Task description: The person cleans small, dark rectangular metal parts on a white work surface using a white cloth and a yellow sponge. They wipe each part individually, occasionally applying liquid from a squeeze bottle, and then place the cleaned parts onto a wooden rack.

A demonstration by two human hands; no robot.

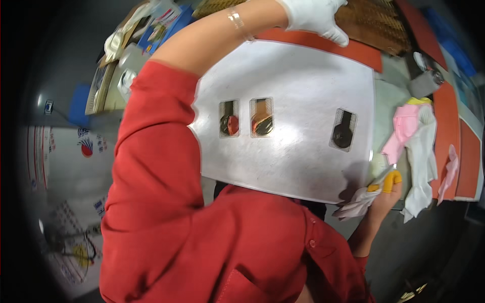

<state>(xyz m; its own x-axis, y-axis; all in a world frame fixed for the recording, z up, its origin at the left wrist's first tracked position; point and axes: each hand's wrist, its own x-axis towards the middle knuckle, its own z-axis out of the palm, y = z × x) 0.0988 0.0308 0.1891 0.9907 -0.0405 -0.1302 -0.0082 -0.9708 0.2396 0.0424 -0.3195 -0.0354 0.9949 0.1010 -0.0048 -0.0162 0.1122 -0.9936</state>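
Note:
My left hand [316, 19], in a white glove, reaches over the far edge of the white board [293, 161]. Its thumb and fingers are spread beside a brown slatted or woven tray [374, 22], and the upper frame edge cuts part of it off. At the board's near right corner, my right hand [390, 189] wears yellow finger covers and is closed on a whitish cloth [356, 203]. Three small rectangular pieces lie on the board: one with black and red [229, 119], one with tan and black [261, 117], and one with a dark round-and-bar shape [344, 130].
Right of the board are a pink cloth [402, 126], a white cloth [420, 156] and a grey metal block-like object [427, 82]. Orange-red strips [447, 121] edge the bench. Far left, a blue bin [164, 28] stands among clutter; printed white boxes [76, 171] lie lower.

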